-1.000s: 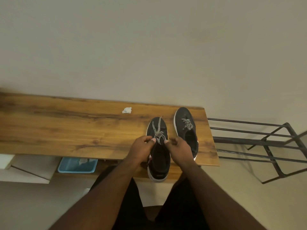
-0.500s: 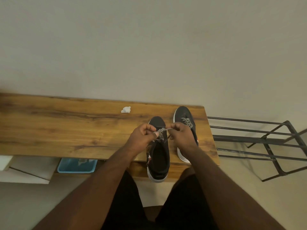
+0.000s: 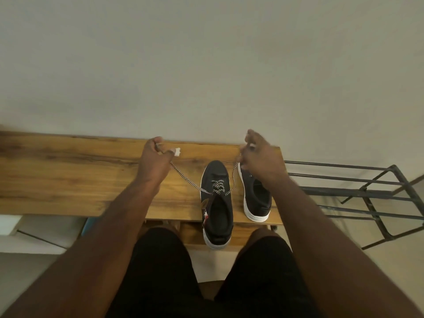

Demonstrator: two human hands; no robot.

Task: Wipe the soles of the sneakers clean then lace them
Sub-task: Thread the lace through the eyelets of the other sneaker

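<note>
Black sneaker (image 3: pixel 217 210) with white sole on wooden tabletop (image 3: pixel 68 180), heel over near edge. Speckled lace (image 3: pixel 183 177) knotted at its eyelets, both ends stretched outward. Left hand (image 3: pixel 153 164) left of sneaker, fingers curled, pinching one lace end. Right hand (image 3: pixel 261 161) right of sneaker, pinching other end, above second sneaker (image 3: pixel 257 200). White crumpled tissue (image 3: pixel 177 151) beyond sneaker, just beside left hand. Metal rack (image 3: pixel 358 193) far right of sneaker.
</note>
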